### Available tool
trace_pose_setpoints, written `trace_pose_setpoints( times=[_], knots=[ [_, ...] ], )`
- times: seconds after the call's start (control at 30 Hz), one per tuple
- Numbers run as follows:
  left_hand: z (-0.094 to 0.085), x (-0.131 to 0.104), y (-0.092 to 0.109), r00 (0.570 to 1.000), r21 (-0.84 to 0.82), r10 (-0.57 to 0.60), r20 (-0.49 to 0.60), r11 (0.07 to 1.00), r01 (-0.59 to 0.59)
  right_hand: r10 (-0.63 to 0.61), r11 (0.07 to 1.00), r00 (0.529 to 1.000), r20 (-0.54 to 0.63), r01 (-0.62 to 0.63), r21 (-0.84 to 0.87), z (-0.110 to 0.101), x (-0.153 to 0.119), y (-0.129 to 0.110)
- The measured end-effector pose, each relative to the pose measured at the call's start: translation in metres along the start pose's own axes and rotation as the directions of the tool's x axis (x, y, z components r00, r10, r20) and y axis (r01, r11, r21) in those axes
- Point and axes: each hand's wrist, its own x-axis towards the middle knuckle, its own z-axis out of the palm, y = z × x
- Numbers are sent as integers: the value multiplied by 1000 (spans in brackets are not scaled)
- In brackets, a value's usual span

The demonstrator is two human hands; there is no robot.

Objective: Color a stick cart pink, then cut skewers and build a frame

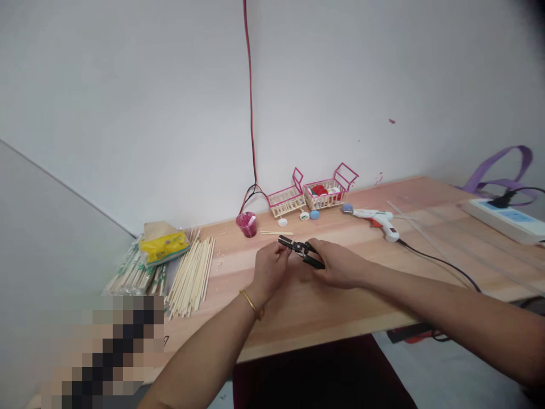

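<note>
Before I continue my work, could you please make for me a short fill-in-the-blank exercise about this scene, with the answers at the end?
1. The right hand holds the pliers by the ____.
2. The bracelet is worn on the ____ arm.
3. The packet near the loose sticks is mostly ____ in colour.
4. The body of the glue gun is mostly ____ in colour.

Missing words: handles; left; yellow; white.

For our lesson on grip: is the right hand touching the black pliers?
Touching: the head view shows the right hand gripping the black pliers by the handles.
</note>
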Motion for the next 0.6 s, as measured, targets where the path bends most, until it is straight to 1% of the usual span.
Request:
trace_pose_setpoints(
  times=[0.07, 0.17, 0.43, 0.6],
  knots=[
    [4, 0, -3, 994, -103, -101, 34, 989, 104, 8, 1000, 999, 31, -7, -29, 0, 1, 4],
    [7, 0, -4, 985, -193, -164, 55, 966, 172, 20, 998, 998, 56, -16, -56, -1, 1, 7],
    [9, -1, -5, 973, -213, -215, 78, 950, 227, 63, 994, 996, 69, -56, -97, 0, 0, 6],
    [8, 0, -9, 970, -224, -224, 89, 945, 239, 75, 995, 994, 80, -69, -71, -2, 2, 6]
  ],
)
